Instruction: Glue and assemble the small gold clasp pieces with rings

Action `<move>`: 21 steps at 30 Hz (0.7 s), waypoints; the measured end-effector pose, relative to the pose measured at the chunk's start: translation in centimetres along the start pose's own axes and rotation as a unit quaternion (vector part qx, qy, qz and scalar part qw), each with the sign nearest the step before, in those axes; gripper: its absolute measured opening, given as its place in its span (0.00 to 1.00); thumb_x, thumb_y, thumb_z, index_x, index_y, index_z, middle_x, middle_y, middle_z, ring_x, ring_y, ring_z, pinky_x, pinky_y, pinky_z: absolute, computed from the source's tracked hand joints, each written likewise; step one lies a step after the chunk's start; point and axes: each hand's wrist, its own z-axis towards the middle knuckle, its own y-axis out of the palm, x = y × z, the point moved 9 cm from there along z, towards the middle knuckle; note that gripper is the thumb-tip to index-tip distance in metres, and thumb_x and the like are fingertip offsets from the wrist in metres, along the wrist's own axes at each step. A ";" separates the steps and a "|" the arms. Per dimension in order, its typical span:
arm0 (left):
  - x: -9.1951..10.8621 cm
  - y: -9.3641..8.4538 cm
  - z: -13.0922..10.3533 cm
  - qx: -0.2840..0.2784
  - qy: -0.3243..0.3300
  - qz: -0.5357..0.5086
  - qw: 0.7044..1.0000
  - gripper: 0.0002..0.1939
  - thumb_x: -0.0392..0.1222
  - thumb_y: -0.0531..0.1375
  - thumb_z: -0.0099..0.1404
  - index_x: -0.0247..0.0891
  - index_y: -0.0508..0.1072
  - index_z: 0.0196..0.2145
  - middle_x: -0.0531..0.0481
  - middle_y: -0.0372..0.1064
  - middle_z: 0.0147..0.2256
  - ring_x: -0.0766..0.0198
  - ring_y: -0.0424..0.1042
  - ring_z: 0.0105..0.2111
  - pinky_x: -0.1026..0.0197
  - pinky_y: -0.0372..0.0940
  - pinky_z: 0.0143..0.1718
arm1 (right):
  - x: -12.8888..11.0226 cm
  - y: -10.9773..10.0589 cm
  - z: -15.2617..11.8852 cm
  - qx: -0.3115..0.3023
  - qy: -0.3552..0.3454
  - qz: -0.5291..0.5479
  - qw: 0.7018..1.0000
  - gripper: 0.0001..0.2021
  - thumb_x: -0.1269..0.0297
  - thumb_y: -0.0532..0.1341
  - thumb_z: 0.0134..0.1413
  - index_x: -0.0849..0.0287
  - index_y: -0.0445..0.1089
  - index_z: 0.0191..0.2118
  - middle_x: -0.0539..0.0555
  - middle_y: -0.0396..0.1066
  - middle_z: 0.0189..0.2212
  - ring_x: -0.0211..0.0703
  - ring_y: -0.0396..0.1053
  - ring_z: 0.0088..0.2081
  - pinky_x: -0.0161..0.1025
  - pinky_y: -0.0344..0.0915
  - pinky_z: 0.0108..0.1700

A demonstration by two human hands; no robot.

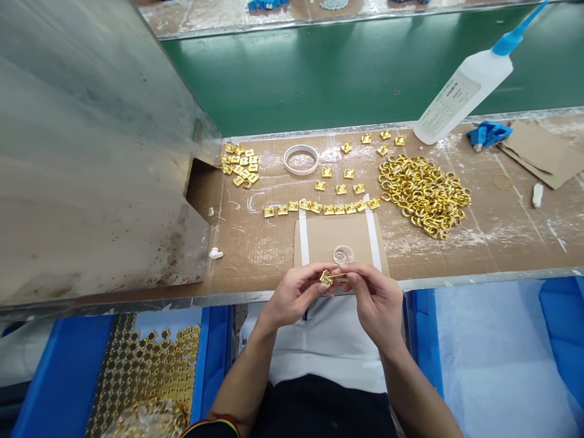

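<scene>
My left hand [292,294] pinches a small gold square-topped piece [326,278] over the bench's front edge. In my right hand [378,299] is a thin wooden stick [338,275], its tip touching or very near the gold piece. Just beyond my fingers, a small clear cup [344,254] sits on a cardboard pad [337,234] crossed by white tape strips. Behind the pad runs a row of similar gold pieces [316,207], with several more scattered farther back. A large heap of gold rings [424,193] lies to the right.
A white tape roll [301,159] and a cluster of gold pieces [239,163] lie left of centre. At the back right a white bottle [465,91] leans, near a blue clamp [489,134]. A metal housing [100,146] rises at left. Blue bins [214,347] sit below the bench.
</scene>
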 end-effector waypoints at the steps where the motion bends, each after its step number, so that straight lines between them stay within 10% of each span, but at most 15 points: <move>1: -0.1 0.0 0.0 0.000 -0.001 -0.003 1.000 0.21 0.48 0.62 0.70 0.34 0.74 0.56 0.40 0.78 0.44 0.60 0.78 0.40 0.62 0.76 0.40 | 0.1 0.0 0.0 0.000 0.002 0.002 1.000 0.08 0.68 0.61 0.66 0.53 0.79 0.39 0.51 0.79 0.32 0.41 0.75 0.26 0.36 0.74 0.32; 21: 0.1 0.0 -0.1 -0.002 -0.008 -0.015 1.000 0.21 0.47 0.62 0.70 0.35 0.74 0.57 0.40 0.77 0.44 0.60 0.78 0.39 0.61 0.76 0.41 | 0.1 0.0 0.2 -0.005 0.009 0.041 0.999 0.07 0.68 0.61 0.67 0.52 0.78 0.40 0.50 0.79 0.32 0.39 0.73 0.23 0.33 0.74 0.26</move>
